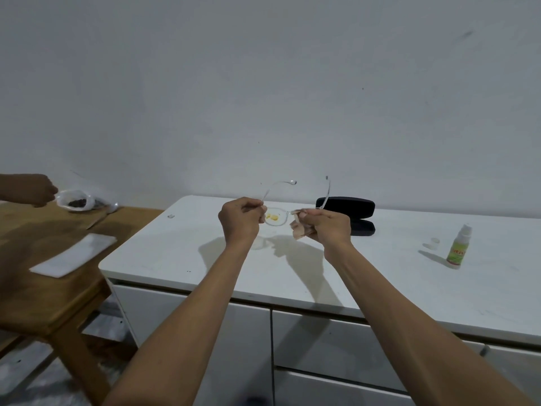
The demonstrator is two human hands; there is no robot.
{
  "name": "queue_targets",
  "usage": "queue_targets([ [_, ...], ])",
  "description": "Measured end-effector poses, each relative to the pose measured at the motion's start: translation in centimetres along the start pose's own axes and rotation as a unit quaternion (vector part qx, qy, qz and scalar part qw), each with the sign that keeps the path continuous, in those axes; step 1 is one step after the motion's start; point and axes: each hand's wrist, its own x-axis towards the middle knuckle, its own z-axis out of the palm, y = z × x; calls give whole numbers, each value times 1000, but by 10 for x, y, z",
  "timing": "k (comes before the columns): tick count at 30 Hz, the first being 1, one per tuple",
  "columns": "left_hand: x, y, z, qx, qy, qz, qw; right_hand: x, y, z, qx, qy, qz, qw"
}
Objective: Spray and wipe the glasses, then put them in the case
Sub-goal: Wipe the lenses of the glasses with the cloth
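Over the white cabinet top [380, 288], the left hand [240, 221] is closed, pinching the clear-framed glasses [276, 218] at one hinge. At its 3 o'clock the right hand [328, 227] is fisted on the other lens with a beige cloth [300, 230] (crumpled). Temples point away. Behind, at 1 o'clock, lies the open black case [347, 207]; the spray bottle [458, 248] stands uncapped at 3 o'clock.

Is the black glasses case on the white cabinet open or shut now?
Open. The case shows two black halves, the lid raised behind the lower half. Its inside is not visible.
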Motion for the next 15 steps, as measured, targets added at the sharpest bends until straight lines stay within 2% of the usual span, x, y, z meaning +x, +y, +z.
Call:
queue_targets([
  [5,2,-2,-10,5,-23,13,1000,-2,-1,-7,17,43,6,999],
  [11,-1,10,3,-10,-9,54,998,10,-10,28,179,188,-16,966],
  [13,-1,14,10,-17,3,63,998,15,-17,40,230,191,-18,954],
  [15,1,18,14,-21,12,67,997,16,-22,48,228,159,-24,960],
])
